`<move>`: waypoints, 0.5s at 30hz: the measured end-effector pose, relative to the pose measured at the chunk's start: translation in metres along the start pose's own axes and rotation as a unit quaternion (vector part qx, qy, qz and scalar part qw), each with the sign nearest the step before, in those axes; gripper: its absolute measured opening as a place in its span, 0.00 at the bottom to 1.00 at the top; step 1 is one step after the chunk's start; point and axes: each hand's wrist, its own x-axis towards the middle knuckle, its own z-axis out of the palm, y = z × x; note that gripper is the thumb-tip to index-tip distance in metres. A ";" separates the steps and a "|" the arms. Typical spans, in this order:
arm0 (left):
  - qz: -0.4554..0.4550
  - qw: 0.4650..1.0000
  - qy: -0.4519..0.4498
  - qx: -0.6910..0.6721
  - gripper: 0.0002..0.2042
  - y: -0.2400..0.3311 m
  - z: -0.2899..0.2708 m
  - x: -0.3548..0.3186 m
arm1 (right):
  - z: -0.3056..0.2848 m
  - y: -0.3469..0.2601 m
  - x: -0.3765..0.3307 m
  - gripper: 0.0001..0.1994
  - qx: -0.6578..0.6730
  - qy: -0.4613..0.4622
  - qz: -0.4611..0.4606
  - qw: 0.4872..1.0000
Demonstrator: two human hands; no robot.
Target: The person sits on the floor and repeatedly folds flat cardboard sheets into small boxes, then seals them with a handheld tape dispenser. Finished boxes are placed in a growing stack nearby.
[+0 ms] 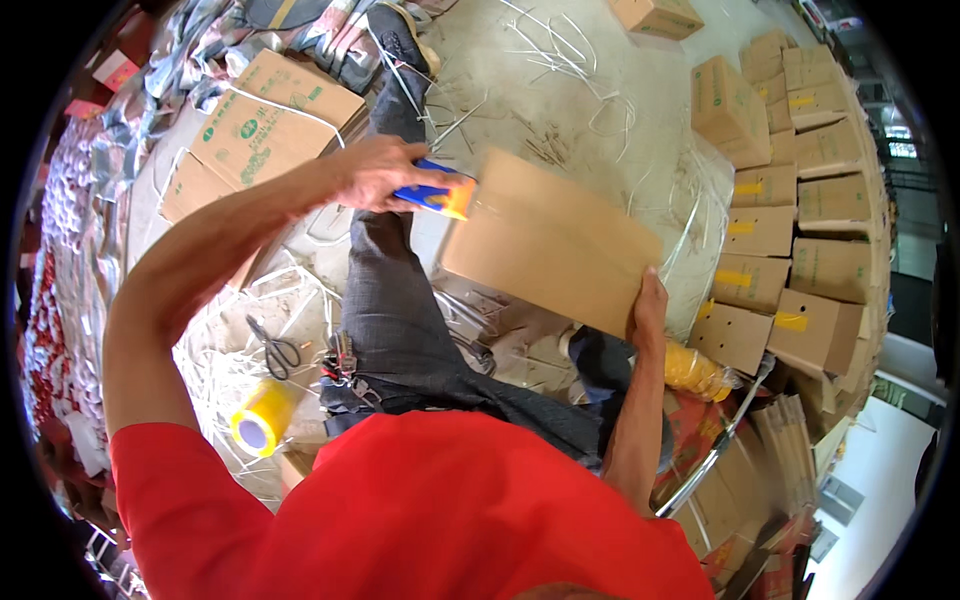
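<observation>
A plain brown cardboard box (553, 242) is tilted in front of me above my legs. My left hand (380, 173) is closed round a blue and orange tape dispenser (437, 190), whose orange end meets the box's left edge. Gripping the box's right end is my right hand (650, 303), thumb on the near face and the other fingers mostly hidden behind it. Left of my thigh, black-handled scissors (273, 348) and a roll of yellow tape (263, 415) lie among white strapping scraps (222, 350).
A strapped bundle of flattened cartons (270, 125) lies at the left. Taped boxes (760, 230) are stacked along the right, beside wrapped yellow tape rolls (700, 370) and a metal pole (715, 450). Loose white straps (560, 50) litter the floor ahead.
</observation>
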 end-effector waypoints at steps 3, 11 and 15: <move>0.018 0.997 0.041 -0.056 0.43 0.022 0.035 0.041 | -0.049 -0.026 0.002 0.27 -0.067 -0.011 0.023 0.997; 0.047 0.972 0.149 -0.174 0.37 0.018 0.109 0.118 | -0.116 0.037 0.037 0.27 -0.337 0.207 -0.081 0.915; 0.079 0.968 0.150 -0.185 0.40 0.006 0.133 0.125 | -0.121 0.044 0.036 0.26 -0.302 0.206 -0.080 0.927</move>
